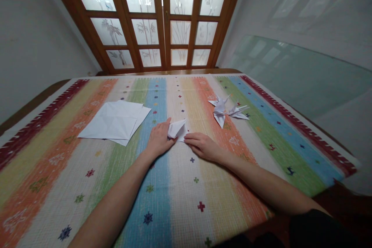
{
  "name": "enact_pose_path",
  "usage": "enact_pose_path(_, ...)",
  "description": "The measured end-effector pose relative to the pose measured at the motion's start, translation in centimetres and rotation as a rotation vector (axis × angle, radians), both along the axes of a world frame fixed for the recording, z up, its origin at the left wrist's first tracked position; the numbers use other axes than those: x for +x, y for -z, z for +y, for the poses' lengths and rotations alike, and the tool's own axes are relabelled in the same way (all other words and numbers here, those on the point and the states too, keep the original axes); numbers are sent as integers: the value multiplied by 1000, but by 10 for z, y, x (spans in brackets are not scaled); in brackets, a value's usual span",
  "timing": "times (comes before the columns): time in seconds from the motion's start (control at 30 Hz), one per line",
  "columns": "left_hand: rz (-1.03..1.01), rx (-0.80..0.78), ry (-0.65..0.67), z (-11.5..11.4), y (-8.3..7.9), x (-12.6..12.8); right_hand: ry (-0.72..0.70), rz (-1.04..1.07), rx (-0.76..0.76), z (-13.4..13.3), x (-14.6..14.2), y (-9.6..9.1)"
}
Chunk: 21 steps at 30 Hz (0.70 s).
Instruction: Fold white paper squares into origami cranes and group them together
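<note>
A small piece of folded white paper (178, 128) rests on the striped tablecloth, with one flap standing up from it. My left hand (158, 139) grips its left side, thumb at the near edge and fingers along the far edge. At its right corner, my right hand (202, 146) has its fingers together, pinching the paper's edge; the thumb is mostly hidden. To the left lie several flat sheets of white paper (112, 120), loosely stacked. Folded paper cranes (220, 109) sit close together on the right.
The striped tablecloth (180, 209) covers the table. Behind the table's far edge stand wooden doors (164, 19) with frosted panes. White walls rise on both sides, and a pale green glass panel (302, 73) leans or hangs at the right.
</note>
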<state>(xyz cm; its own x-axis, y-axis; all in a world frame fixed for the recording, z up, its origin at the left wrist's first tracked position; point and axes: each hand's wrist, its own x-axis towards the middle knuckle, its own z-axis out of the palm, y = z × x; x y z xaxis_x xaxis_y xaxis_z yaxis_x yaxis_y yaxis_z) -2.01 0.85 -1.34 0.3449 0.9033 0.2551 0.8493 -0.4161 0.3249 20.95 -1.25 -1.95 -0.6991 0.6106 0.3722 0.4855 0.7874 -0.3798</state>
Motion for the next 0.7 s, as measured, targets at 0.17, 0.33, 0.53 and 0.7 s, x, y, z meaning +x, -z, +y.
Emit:
enact_pose_path(0.17, -28, 4, 2, 0, 0, -1, -13, -4, 37, 1, 2, 3)
enact_pose_path(0.33, -6, 17, 0, 0, 2, 0, -5, -41, 86, 0, -1, -3)
enact_pose_path(0.53, -30, 30, -35, 2, 4, 0, 8, -239, 202, 2, -18, -12)
enact_pose_path(0.7, -78, 31, -124, 3, 5, -1, 21, -170, 212, 3, -19, -9)
